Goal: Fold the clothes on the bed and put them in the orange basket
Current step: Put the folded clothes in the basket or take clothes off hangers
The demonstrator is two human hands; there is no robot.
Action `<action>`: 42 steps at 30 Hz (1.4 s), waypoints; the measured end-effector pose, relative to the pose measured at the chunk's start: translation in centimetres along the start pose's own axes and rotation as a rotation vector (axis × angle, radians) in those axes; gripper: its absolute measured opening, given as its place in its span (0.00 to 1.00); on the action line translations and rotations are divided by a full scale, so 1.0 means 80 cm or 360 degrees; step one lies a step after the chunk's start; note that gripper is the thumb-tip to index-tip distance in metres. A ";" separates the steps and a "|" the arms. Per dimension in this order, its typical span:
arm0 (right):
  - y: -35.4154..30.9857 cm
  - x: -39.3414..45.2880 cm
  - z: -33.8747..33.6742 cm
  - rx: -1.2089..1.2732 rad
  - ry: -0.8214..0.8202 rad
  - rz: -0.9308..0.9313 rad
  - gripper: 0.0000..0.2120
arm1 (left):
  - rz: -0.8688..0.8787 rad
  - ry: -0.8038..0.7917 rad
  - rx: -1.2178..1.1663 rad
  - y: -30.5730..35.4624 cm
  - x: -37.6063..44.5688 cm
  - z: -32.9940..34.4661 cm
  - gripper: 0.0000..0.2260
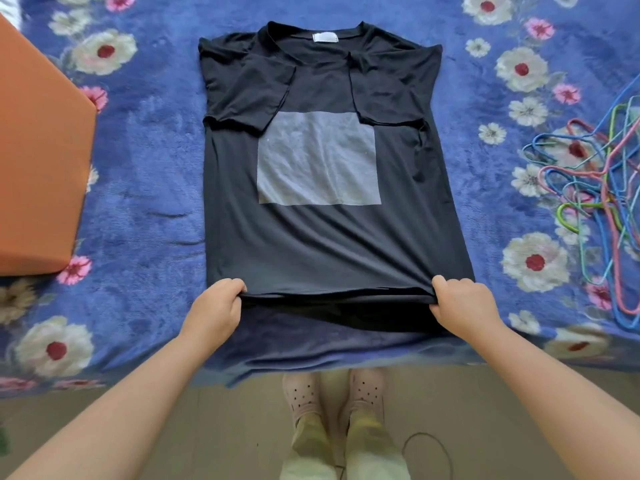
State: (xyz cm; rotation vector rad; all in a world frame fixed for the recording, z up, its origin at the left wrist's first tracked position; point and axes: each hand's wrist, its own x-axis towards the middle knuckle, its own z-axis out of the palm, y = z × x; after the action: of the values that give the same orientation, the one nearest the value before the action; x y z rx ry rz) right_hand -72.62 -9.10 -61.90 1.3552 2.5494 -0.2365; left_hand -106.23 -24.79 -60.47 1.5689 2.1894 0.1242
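Orange basket at 9 o'clock: cut by left edge, only one corner and two walls visible, opening out of sight. Coloured hangers at 3 o'clock: tangle runs past right edge, count unclear. T-shirt: grey print panel blurred, design unreadable; neck label at 12 o'clock too small to read; both sleeves folded inward, covering upper chest. Left hand and right hand: fingertips hidden under hem. Blanket beneath shirt hidden. Legs at 6 o'clock cut by bottom edge.
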 end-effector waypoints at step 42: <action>0.047 -0.036 -0.008 -0.0222 0.0297 -0.0337 0.24 | 0.0326 -0.0123 0.0876 -0.069 -0.062 -0.016 0.36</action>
State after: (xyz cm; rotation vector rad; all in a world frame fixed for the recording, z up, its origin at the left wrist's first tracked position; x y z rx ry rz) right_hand -68.04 -9.12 -60.52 1.1041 2.8056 0.0325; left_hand -110.32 -31.06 -59.63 2.0437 2.1019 -0.5112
